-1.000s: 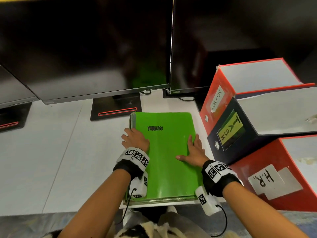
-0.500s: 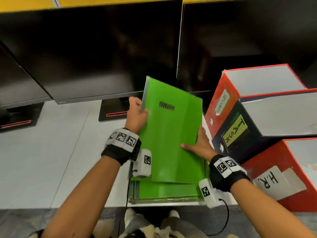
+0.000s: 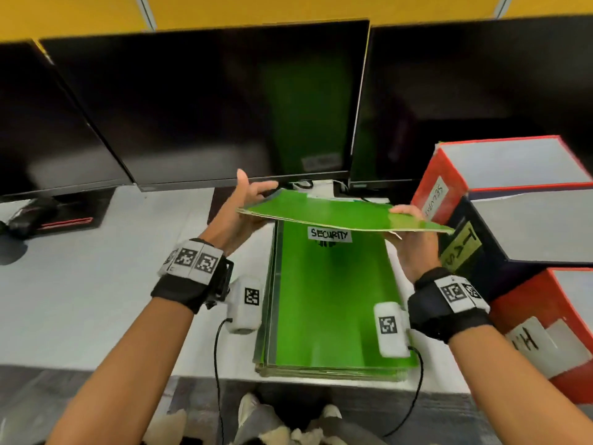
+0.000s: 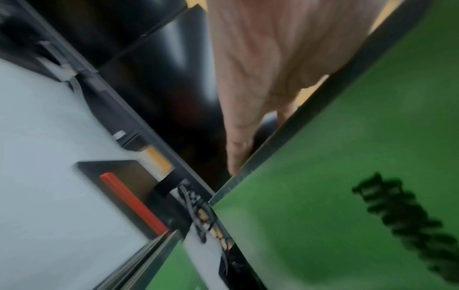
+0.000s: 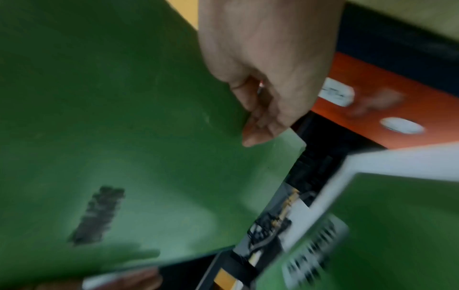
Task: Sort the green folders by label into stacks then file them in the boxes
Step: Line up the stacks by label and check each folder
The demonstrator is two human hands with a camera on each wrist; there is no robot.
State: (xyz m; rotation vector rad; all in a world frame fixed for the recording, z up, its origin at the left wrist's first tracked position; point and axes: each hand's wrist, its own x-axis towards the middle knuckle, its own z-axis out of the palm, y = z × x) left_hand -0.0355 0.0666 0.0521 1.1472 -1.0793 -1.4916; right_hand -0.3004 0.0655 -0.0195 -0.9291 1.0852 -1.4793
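Head view: left hand (image 3: 239, 216) and right hand (image 3: 414, 245) pinch a thin glossy green folder (image 3: 337, 213) flat.

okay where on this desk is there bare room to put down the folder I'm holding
Bare white desk lies left of the folder stack, in front of the monitor bases. The right is crowded: the boxes sit against the stack. Both hands, left and right, hold the lifted folder.

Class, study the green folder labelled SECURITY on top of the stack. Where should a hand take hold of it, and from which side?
Grip the SECURITY folder by its long side edges, one hand from each side. It lies flat on the stack, so probably only its edges offer purchase. First the left hand and right hand must put down the lifted folder held above it.
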